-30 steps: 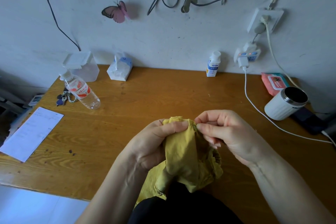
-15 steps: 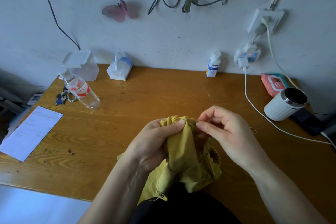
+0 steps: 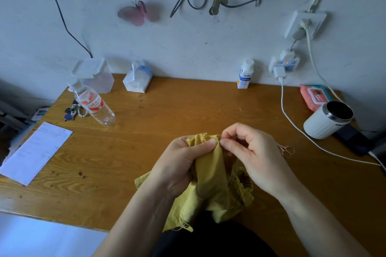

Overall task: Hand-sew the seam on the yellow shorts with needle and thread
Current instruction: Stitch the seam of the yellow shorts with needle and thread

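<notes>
Wooden table [image 3: 188, 110], viewed from above. Yellow shorts [image 3: 211, 175], bunched at the table's 6 o'clock edge and hanging over it, between both hands. Left hand [image 3: 179, 165] grips the cloth, thumb laid across the top fold. Right hand [image 3: 254, 156], at 3 o'clock of the fold, pinches it with thumb and forefinger; whether a needle is held there cannot be told. Paper sheet [image 3: 35, 152], 9 o'clock. White cup [image 3: 325, 121], 2 o'clock. Water bottle [image 3: 94, 104], 10 o'clock. White cable [image 3: 296, 129] runs between cup and right hand. Scissors [image 3: 287, 151] lie just beside the right hand.
</notes>
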Motion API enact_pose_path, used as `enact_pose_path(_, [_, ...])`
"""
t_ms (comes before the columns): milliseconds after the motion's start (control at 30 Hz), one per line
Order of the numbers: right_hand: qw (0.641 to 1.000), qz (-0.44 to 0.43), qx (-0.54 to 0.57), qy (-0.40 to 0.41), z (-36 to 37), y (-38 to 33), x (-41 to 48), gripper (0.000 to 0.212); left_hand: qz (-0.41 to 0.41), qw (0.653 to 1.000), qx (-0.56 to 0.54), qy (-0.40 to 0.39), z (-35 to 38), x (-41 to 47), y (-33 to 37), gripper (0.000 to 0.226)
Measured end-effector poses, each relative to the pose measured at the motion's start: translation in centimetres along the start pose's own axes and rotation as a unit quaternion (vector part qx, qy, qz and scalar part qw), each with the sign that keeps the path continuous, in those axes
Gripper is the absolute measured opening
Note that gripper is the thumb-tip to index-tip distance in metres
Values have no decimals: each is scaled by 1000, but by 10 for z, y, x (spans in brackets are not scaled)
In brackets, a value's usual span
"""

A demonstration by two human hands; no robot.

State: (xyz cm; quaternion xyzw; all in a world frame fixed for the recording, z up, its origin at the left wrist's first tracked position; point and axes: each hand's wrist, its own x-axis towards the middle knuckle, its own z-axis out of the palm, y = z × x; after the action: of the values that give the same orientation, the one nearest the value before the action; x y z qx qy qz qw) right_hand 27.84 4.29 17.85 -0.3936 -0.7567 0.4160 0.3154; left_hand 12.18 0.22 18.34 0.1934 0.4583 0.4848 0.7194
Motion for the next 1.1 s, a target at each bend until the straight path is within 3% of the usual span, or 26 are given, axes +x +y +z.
enact_pose_path(67, [999, -20, -33, 22, -1, 0, 1, 3, 0, 1000, -2, 7, -1, 0, 0, 21])
enact_pose_path(200, [980, -115, -127, 98, -2, -2, 4, 20, 5, 1000, 10, 21, -1, 2, -1, 21])
enact_pose_path(533, [940, -184, -256, 131, 16, 0, 7, 17, 15, 995, 96, 33, 2, 3, 0, 12])
enact_pose_path(733, [942, -208, -192, 180, 21, 9, 7, 21, 44, 992, 104, 51, -1, 7, 3, 14])
enact_pose_path(967, [934, -211, -249, 148, 26, 17, 12, 20, 43, 991, 120, 46, -3, 9, 1, 17])
enact_pose_path(1100, [915, -269, -244, 174, 34, 16, 11, 13, 35, 982, 171, 71, -3, 14, -5, 18])
